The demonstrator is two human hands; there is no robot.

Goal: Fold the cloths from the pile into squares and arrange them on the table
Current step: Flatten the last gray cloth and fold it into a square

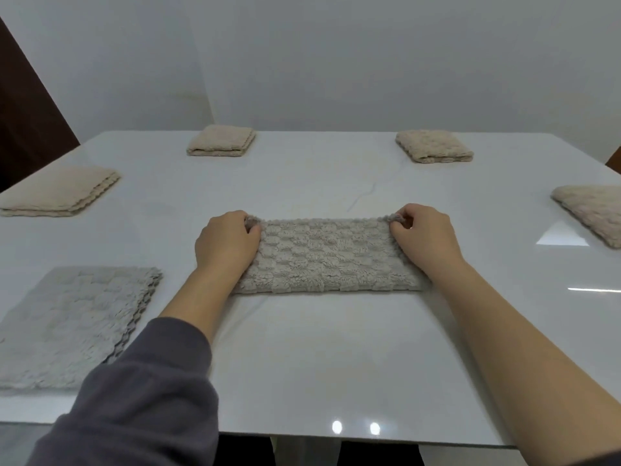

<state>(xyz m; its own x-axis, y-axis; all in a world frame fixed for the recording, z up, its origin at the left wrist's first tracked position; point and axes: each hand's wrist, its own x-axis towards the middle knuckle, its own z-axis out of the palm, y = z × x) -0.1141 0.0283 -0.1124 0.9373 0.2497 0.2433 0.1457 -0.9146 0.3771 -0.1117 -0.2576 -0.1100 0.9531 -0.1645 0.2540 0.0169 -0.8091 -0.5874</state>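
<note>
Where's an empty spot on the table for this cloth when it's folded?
There's bare table between the far-left square and far-right square, and at the near right corner, this side of the right-edge square. The left side is crowded by the pile and the left-edge square.

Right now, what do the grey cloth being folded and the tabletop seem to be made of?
The grey cloth: apparently a thick terry or chenille-like textile, matte; its fluffy pile stands in a raised checker pattern. The fibre cannot be told.
The table: a hard, glossy white top, perhaps polished stone, glass or laminate; it mirrors lights sharply and shows a faint vein-like line.
</note>
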